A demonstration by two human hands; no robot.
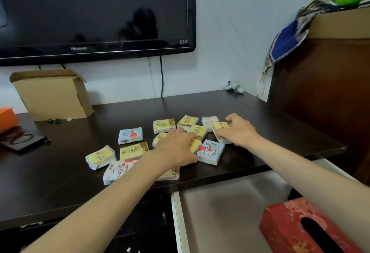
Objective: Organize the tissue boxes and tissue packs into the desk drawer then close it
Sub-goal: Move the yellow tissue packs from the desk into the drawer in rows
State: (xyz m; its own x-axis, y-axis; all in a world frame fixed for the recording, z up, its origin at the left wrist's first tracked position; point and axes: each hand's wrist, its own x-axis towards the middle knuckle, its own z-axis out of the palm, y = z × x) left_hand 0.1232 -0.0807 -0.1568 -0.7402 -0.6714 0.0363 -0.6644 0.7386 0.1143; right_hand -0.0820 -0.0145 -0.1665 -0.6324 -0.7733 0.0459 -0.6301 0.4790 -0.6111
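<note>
In the head view, a scatter of small tissue packs (131, 135) is seen lying on the dark tabletop (60, 172), directly behind the pulled-out drawer (226, 208), presumably so they can be swept or carried forward into it. The left hand (176, 148) is laid over a yellow pack (195, 145) in the middle of the cluster, fingers curled around it (a grasp seems under way, though full closure cannot be told). The right hand (238, 129) is closed on another yellow pack (220, 130) at the cluster's right edge. A red tissue box (290, 224) is already lodged in the drawer's near right corner, leaving bare floor for the packs.
</note>
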